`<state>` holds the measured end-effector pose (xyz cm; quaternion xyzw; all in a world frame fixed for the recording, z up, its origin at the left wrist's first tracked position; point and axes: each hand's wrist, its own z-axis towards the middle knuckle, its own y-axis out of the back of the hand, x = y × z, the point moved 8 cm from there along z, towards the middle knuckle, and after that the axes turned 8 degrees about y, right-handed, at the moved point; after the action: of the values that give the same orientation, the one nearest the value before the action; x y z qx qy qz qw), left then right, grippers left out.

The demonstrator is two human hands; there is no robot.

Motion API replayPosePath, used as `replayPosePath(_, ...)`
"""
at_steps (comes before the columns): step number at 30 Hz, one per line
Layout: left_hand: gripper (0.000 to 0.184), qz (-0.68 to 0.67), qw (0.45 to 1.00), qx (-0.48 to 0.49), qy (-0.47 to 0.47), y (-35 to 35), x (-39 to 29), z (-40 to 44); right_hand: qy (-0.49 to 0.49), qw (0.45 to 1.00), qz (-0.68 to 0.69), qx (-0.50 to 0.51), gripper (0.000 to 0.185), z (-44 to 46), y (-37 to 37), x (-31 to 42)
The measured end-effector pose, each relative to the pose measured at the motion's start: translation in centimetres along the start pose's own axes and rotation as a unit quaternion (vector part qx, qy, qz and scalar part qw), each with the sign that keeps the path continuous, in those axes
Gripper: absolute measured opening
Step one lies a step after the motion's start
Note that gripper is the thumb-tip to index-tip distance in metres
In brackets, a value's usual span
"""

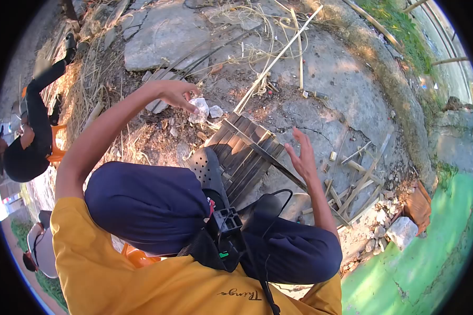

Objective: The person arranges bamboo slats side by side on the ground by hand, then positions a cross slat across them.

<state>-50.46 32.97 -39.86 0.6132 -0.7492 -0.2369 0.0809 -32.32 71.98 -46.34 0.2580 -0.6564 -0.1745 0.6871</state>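
Note:
My left hand [178, 95] is raised with its fingers slightly curled and apart, close to a whitish rock [198, 110]; whether it touches the rock I cannot tell. On the other side, my right hand [301, 155] hovers with fingers spread and holds nothing. Between the hands, dark wooden slats [242, 157] lie side by side on the ground, with a longer strip across them. A long pale bamboo strip [278, 56] runs from their upper end toward the top. My shoe [205, 170] rests at the left edge of the slats.
Crossed wooden sticks [360, 181] lie at the right. A large flat concrete slab [165, 44] is at the upper left. Another person [29, 152] sits at the far left. A white block [402, 232] sits beside a green floor [431, 262].

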Motion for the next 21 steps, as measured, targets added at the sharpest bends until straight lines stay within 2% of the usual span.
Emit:
replayPosePath(5,0.1,0.014,0.996,-0.071,0.05,0.8,-0.7,-6.9,0.086,0.996,0.002,-0.006,0.057,1.8,-0.3,1.4)
replayPosePath(8,0.091,0.031,0.993,-0.1,0.059,-0.6,-2.6,-10.2,0.102,0.995,-0.003,-0.013,0.056,1.7,-0.6,2.0)
replayPosePath(12,0.086,0.019,0.993,-0.088,0.071,-3.3,-4.0,-13.7,0.124,0.992,0.008,0.009,0.057,2.0,-2.4,0.5)
replayPosePath(17,0.083,-0.02,0.988,-0.123,0.096,-4.4,-5.0,-19.8,0.157,0.987,0.009,0.028,0.057,3.4,-4.1,0.6)
replayPosePath(21,0.08,-0.02,0.98,-0.148,0.129,-5.6,-3.8,-23.1,0.196,0.98,0.035,0.006,0.055,4.8,-5.0,1.1)
